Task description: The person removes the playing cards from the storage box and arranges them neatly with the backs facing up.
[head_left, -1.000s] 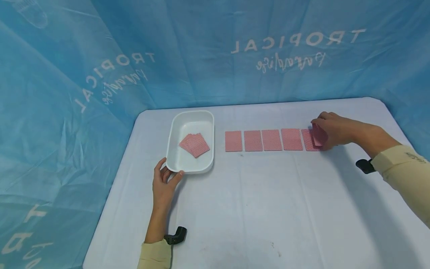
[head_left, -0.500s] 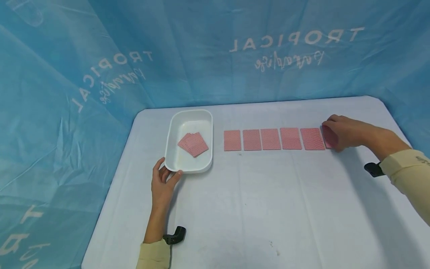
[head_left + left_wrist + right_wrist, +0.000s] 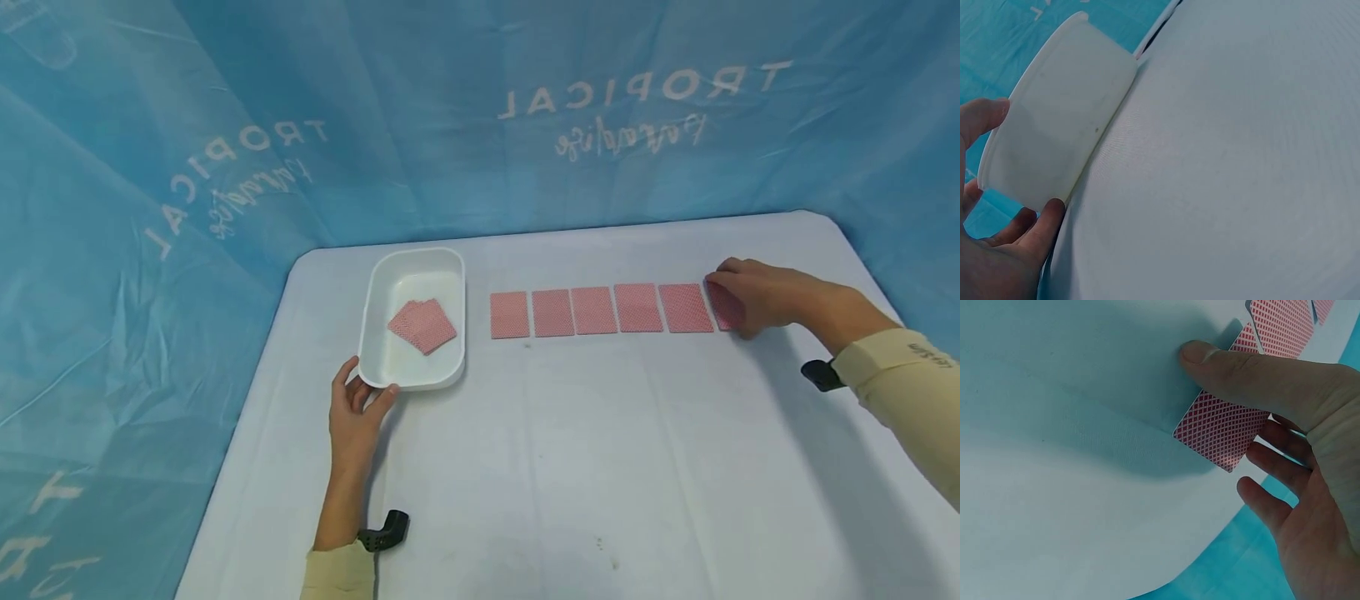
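The right hand (image 3: 765, 292) has its thumb and fingers on opposite edges of a card (image 3: 1219, 428), seemingly pinching it; whether the card lies fully flat on the bench (image 3: 570, 467) I cannot tell. It sits at the right end of a row (image 3: 594, 311) of five more, back up, just beside the nearest one. The left hand (image 3: 356, 429) grips the near left corner of the tray (image 3: 1066, 94), thumb and fingers apart with the wall between them. Loose cards (image 3: 426, 327) overlap inside the tray. A quick release could let the card spring askew, or a brushing finger could nudge its neighbour, as the gap is narrow; squeezing hard could crease it. A tug by the left hand might slide the tray into the row. The card backs show no readable brand. The blue curtain (image 3: 420, 167) reads "TROPICAL Paradise" twice, mirror-reversed, with large partial letters at lower left; printing on the right sleeve (image 3: 900, 392) is too small to read surely.
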A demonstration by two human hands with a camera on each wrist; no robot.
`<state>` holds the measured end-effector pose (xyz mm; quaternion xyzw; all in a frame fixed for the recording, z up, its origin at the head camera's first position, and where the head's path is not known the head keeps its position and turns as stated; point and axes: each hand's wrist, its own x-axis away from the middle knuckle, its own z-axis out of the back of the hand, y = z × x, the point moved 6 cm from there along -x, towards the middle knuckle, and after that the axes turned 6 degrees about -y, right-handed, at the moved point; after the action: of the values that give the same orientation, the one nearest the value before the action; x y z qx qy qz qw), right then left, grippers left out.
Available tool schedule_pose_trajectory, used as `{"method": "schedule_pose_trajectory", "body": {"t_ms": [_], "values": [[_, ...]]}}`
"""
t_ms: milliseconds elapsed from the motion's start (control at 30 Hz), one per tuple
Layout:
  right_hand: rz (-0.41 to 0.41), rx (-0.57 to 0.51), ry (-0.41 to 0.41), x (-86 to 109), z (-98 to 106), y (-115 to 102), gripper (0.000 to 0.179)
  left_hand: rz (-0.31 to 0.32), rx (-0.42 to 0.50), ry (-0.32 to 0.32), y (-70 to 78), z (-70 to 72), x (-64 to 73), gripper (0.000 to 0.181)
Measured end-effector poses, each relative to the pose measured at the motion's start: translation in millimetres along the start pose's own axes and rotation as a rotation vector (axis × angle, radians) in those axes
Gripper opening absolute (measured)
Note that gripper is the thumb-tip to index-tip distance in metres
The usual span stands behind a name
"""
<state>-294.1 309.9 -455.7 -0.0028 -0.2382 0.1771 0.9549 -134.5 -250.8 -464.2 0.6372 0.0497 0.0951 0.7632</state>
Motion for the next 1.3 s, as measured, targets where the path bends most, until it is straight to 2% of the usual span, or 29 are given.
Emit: {"method": "schedule_pose_trajectory", "body": {"t_ms": [233, 467, 600, 700, 833, 1000, 1300], "values": [[-0.006, -0.005, 0.008, 3.0, 1, -3, 0.106, -0.009, 0.005, 0.003, -3.0, 1.2, 0.3, 0.077], [-0.011, -0.019, 0.008, 6.0, 5, -4, 0.109, -0.025, 0.043, 0.001, -26.9, 4.3, -9.5, 0.078], [-0.012, -0.003, 0.016, 10.1, 10, -11, 0.107, -0.030, 0.020, 0.008, -33.0, 3.4, -12.0, 0.076], [0.002, 0.009, 0.047, 8.0, 16, -16, 0.101, -0.022, 0.007, -0.003, -21.8, 2.5, -7.7, 0.077], [0.044, -0.036, 0.094, 0.6, 27, -26, 0.091, -0.020, 0.018, -0.015, -4.0, 2.5, -2.0, 0.077], [0.124, -0.064, 0.118, -4.1, 40, -48, 0.083, -0.016, 0.019, -0.018, -2.4, 2.4, -1.5, 0.077], [0.234, -0.033, 0.121, -20.3, 61, -105, 0.082, -0.016, 0.012, -0.014, -1.7, 3.3, -0.6, 0.077]]}}
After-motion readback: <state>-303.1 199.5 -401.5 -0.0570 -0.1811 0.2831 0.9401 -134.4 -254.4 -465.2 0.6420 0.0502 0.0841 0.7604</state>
